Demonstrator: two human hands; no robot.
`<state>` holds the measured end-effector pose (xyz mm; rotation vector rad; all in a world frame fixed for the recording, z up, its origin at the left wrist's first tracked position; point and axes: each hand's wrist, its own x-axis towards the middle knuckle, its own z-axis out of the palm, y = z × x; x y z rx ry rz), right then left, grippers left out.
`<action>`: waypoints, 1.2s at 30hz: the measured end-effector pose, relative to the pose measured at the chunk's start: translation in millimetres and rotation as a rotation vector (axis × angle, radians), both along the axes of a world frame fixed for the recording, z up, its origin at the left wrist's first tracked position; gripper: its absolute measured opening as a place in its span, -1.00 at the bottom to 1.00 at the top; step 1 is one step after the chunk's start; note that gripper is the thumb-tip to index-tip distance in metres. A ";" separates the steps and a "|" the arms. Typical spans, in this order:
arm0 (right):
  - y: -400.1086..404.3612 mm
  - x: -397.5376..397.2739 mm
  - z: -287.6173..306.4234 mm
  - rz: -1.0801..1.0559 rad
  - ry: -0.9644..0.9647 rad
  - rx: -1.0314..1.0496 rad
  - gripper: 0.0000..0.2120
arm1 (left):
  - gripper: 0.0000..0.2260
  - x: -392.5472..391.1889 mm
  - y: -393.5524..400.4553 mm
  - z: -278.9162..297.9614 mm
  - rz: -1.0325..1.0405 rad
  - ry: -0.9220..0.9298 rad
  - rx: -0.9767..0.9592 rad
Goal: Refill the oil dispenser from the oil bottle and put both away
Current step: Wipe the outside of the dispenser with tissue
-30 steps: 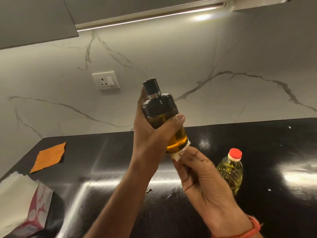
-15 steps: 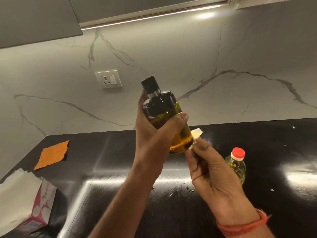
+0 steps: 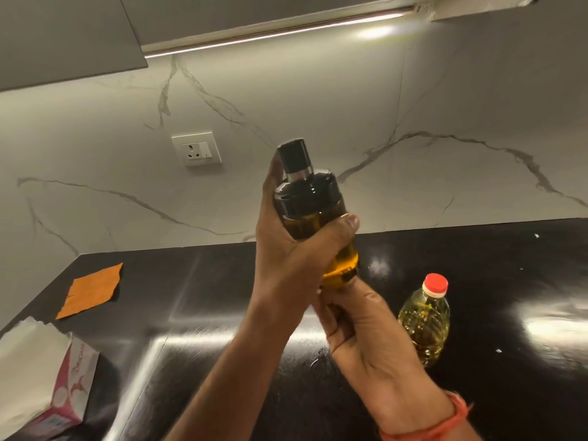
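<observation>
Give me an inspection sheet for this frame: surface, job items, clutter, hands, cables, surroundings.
Surface: black glossy counter, bright glare, a few white specks.
Job items: dispenser held in the air, black cap on, amber oil inside; oil bottle upright on the counter, red cap on.
Clutter: orange cloth at back left; tissue box at the left edge.
Hands: left hand grips the dispenser; right hand is under its base, whether it holds anything is hidden.
Cables: nothing seen.
Surroundings: marble backsplash, wall socket, lit strip under the cabinet.
</observation>
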<state>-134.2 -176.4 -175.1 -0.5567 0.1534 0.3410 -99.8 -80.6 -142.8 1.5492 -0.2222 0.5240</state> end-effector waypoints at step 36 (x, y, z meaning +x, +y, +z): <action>-22.1 38.3 -27.3 0.323 -0.344 0.061 -0.57 | -0.38 -10.3 15.6 -3.8 -0.176 0.050 -0.042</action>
